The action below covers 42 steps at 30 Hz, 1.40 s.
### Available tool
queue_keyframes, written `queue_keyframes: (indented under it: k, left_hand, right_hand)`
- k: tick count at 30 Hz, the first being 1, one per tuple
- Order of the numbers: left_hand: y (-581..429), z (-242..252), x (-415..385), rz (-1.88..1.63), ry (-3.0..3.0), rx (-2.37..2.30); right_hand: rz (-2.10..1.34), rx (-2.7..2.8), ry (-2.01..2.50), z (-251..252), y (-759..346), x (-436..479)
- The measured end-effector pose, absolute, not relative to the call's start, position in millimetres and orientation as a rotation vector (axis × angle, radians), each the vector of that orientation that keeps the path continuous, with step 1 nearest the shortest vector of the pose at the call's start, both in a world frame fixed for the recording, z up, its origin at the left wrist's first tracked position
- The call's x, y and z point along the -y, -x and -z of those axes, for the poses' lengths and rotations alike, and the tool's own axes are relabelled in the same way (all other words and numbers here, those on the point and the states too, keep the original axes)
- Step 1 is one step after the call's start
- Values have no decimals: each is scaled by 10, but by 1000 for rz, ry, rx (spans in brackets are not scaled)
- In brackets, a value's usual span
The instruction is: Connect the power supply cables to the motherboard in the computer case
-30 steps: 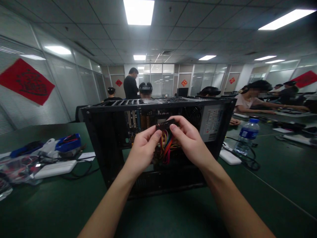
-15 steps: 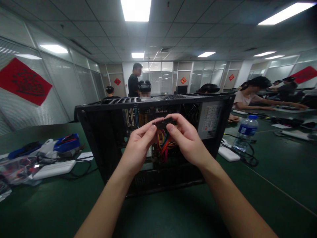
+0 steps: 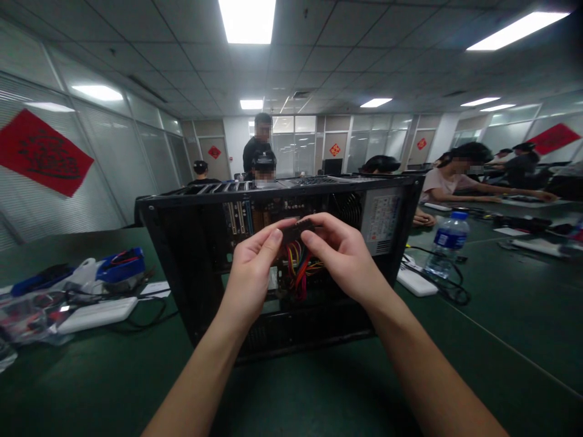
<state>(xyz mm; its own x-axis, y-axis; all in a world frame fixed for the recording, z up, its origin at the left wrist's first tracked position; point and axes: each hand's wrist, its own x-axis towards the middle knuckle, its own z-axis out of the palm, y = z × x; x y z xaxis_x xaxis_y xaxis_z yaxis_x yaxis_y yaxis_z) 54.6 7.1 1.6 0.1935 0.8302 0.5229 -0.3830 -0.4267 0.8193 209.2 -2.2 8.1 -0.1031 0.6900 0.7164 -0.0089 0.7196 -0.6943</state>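
Note:
An open black computer case [image 3: 182, 255] stands on the green table [image 3: 501, 340] in front of me. My left hand [image 3: 252, 273] and my right hand [image 3: 346, 258] both pinch a black multi-pin power connector [image 3: 296, 229] held in front of the case opening. A bundle of red, yellow and orange wires [image 3: 298, 270] hangs from the connector down into the case. Behind the hands I see the motherboard slots [image 3: 239, 215] and a power supply with a white label [image 3: 381, 218].
A water bottle [image 3: 446, 243] and a white flat box with a black cable [image 3: 416, 282] lie right of the case. On the left are a white box [image 3: 98, 312], a blue tool [image 3: 121, 267] and plastic bags. Several people sit or stand at tables behind.
Both hands with the connector have shifted slightly left and closer together, and the fingers now cover more of the connector. A person standing at the back has turned and moved right.

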Motion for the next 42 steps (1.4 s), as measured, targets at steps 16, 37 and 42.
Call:
queue_keyframes:
  k: [16, 37, 42]
  left_hand:
    - [-580, 3, 127, -1370, -2202, -1106]
    - [-590, 51, 75, -1521, -2029, -1021]
    - [-619, 83, 66, -1495, -1962, -979]
  right_hand:
    - [-279, 1664, 668, 13, -2157, -5]
    - [-567, 1536, 574, 18, -2095, -74]
    - [-629, 1457, 578, 75, -2028, -129]
